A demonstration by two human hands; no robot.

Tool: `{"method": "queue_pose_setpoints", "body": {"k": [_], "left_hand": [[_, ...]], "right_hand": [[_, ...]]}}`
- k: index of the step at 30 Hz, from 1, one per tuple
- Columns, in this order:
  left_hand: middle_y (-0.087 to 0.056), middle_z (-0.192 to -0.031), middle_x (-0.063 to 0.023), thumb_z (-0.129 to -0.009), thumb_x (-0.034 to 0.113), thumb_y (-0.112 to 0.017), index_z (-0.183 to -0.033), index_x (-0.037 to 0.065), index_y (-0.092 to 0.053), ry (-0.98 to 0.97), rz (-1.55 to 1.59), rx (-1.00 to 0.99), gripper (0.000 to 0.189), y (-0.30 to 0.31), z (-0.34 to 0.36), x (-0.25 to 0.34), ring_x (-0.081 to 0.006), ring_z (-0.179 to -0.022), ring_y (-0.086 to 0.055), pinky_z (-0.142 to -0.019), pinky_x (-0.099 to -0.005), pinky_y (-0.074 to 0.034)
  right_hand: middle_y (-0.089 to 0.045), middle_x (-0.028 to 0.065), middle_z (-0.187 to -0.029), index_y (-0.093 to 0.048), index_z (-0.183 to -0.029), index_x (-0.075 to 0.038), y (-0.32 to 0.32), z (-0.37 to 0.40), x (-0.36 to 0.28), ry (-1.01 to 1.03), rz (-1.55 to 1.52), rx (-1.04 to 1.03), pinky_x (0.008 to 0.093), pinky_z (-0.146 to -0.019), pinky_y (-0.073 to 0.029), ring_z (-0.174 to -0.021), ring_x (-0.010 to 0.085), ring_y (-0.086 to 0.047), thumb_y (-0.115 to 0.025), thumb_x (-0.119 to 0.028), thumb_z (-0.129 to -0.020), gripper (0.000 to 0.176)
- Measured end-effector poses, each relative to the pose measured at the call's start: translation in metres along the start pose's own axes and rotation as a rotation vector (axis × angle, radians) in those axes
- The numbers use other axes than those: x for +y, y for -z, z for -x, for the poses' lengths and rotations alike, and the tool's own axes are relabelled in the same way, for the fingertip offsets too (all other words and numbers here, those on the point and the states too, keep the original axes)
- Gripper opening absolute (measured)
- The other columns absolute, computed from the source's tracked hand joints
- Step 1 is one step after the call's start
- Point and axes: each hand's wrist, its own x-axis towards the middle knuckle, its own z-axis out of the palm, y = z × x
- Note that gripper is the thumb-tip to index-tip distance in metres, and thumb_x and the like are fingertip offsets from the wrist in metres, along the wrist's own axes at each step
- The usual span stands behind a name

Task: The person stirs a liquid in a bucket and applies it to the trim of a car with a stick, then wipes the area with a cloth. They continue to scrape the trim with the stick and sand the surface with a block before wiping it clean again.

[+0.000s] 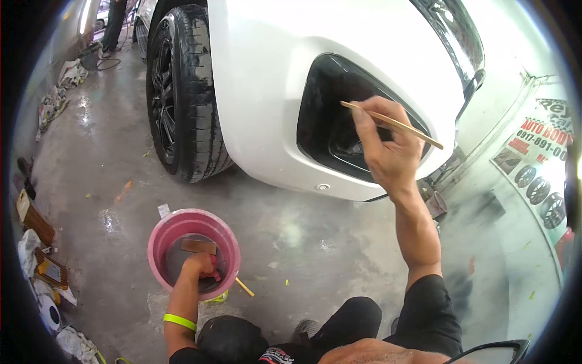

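My right hand [391,142] is closed around a thin tan wooden stick [418,134], raised in front of the dark recess [321,91] in the corner of a white car bumper [260,109]. The stick slants, its right end lower. Down at the left, my left hand [197,264] reaches into a pink basin [159,242] on the floor. Its fingers close on a wet-looking red cloth [213,274], partly hidden by the hand. A brown rectangular block [199,246] lies in the basin just beyond the fingers.
A black car wheel [188,91] stands left of the bumper. On the wet concrete floor, a yellow stick [245,287] lies beside the basin. Rags and brown slatted pieces [51,270] line the left edge. Another person's legs [114,24] show at the far left; a banner [539,139] hangs right.
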Motion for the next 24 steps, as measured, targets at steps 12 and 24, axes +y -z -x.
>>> {"method": "queue_pose_setpoints", "body": {"k": [12, 24], "left_hand": [[-0.069, -0.115, -0.0270, -0.075, 0.024, -0.066, -0.123, -0.001, -0.064, -0.086, -0.030, 0.133, 0.054, -0.005, -0.001, -0.001, -0.0392, -0.109, -0.068, -0.097, -0.0456, -0.053], [-0.071, -0.113, -0.0261, -0.075, 0.028, -0.068, -0.129, -0.008, -0.058, -0.122, -0.116, 0.132, 0.066, -0.006, 0.001, 0.003, -0.0387, -0.106, -0.069, -0.095, -0.0448, -0.053]], "right_hand": [[-0.068, 0.0013, -0.073, -0.070, -0.098, -0.001, -0.040, -0.040, -0.019, -0.214, -0.012, 0.068, 0.0191, -0.058, -0.046, -0.062, 0.0038, -0.058, -0.073, -0.013, -0.094, 0.014], [-0.074, 0.0077, -0.077, -0.072, -0.097, 0.000, -0.036, -0.047, -0.013, -0.126, -0.001, 0.098, 0.0259, -0.058, -0.052, -0.068, 0.0102, -0.067, -0.073, -0.008, -0.090, 0.011]]}}
